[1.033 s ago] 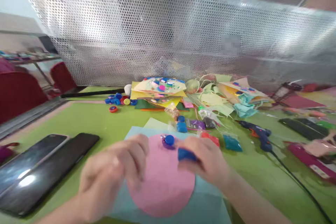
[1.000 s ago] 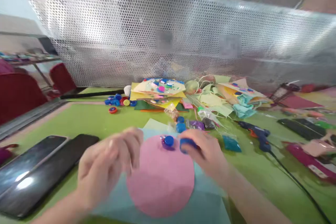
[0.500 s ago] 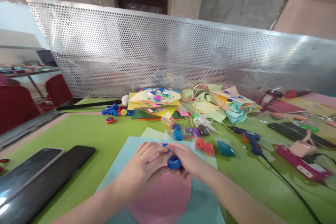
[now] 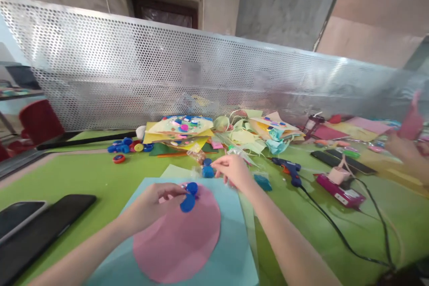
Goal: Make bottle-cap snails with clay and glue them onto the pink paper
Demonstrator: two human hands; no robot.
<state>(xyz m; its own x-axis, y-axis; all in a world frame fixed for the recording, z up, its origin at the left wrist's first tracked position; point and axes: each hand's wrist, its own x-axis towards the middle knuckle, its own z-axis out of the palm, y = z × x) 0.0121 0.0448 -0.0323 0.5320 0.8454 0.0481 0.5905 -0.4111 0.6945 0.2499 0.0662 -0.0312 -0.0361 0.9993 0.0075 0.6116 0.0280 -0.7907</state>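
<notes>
cap partly covered by left hand, phone cut off

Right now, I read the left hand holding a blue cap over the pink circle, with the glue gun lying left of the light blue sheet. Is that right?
Not quite: the glue gun lies right of the light blue sheet, as the head view shows. The left hand does hold a blue cap over the pink circle.

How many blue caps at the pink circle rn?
2: the nearer cap at the fingertips of the left hand, the farther cap just beyond, by the far edge of the pink circle. Others may be hidden behind that hand.
</notes>
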